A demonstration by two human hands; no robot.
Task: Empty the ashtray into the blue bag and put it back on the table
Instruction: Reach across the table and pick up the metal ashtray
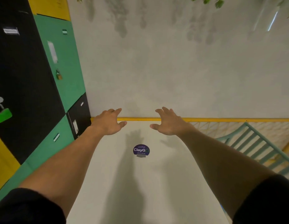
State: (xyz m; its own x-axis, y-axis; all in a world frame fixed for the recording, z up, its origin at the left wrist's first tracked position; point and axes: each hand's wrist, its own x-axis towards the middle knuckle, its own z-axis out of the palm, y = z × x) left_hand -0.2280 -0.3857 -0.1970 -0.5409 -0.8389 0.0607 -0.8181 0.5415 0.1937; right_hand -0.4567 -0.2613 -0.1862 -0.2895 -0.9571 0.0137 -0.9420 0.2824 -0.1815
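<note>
Both my arms stretch out over a white table (156, 183). My left hand (110, 122) and my right hand (169, 122) hover near the table's far edge, palms down, fingers spread, holding nothing. Between and below them, a round purple sticker reading "ClayG" (141, 150) lies on the tabletop. No ashtray and no blue bag are in view.
Lockers in black, green and yellow (43, 88) line the left side, some with padlocks. A pale wall (173, 70) with a yellow strip (221, 119) rises behind the table. A teal slatted chair (257, 146) stands at the right. Green leaves (218, 1) hang at the top.
</note>
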